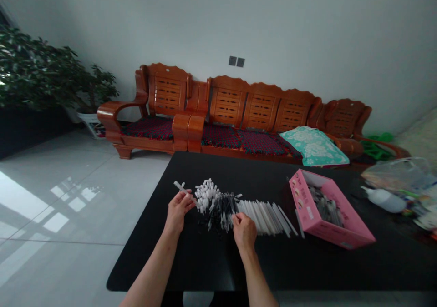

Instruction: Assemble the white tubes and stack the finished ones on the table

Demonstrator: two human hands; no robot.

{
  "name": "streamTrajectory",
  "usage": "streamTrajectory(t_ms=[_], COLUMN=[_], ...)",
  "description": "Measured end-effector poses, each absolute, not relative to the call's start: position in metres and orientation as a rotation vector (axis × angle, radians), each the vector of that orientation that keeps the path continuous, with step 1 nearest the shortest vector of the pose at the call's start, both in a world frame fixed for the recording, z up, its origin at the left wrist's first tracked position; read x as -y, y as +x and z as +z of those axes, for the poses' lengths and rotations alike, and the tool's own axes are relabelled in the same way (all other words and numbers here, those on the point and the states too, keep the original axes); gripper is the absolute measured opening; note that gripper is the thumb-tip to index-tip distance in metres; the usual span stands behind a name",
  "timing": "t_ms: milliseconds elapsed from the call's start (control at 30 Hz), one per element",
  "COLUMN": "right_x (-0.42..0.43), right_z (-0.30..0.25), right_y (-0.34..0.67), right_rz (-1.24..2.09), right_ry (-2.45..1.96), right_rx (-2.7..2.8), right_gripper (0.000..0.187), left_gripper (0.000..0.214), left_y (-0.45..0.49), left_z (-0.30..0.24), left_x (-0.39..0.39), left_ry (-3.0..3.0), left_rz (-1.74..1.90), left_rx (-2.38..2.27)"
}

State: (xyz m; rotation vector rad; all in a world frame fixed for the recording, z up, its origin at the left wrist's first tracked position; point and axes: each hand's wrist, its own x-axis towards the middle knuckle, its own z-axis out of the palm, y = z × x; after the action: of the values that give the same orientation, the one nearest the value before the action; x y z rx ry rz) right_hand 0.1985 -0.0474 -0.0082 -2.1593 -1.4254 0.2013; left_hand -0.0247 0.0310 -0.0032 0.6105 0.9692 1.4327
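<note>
On the black table (191,261) lies a heap of pen parts: white caps (206,193), thin dark refills (221,207) and white barrels (262,212) laid side by side. My left hand (177,209) is closed in a pinch on a white pen piece (182,189) that sticks out up and to the left, just left of the caps. My right hand (244,230) rests at the near edge of the heap, fingers curled onto the refills and barrels; what it holds, if anything, is hidden.
A pink cardboard box (336,227) with more pen parts stands open at the right. Beyond it lie a white squeeze bottle (384,199) and a clear plastic bag (399,173). A wooden sofa (235,111) and a potted plant (41,72) stand behind the table.
</note>
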Motion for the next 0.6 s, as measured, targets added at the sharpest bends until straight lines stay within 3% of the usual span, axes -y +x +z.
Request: streamTrajectory(t_ms=[133, 233, 333, 600], right_x=[0.046, 0.045, 0.046, 0.054], right_z=[0.001, 0.011, 0.016, 0.014], right_y=[0.179, 0.158, 0.145, 0.143], right_rz=[0.376, 0.921, 1.354, 1.734], right_ry=[-1.881, -1.550, -1.243, -0.923], right_rx=[1.383, 1.224, 0.956, 0.768], right_gripper=[0.034, 0.046, 0.047, 0.046], left_gripper=[0.041, 0.037, 0.037, 0.041], left_y=[0.000, 0.015, 0.020, -0.001], left_z=[0.007, 0.016, 0.022, 0.028], left_x=[-0.013, -0.002, 0.001, -0.014], left_ry=[0.744, 0.837, 0.872, 0.847], left_rz=[1.241, 1.118, 1.061, 1.196], left_rx=[-0.916, -0.855, -0.802, -0.816])
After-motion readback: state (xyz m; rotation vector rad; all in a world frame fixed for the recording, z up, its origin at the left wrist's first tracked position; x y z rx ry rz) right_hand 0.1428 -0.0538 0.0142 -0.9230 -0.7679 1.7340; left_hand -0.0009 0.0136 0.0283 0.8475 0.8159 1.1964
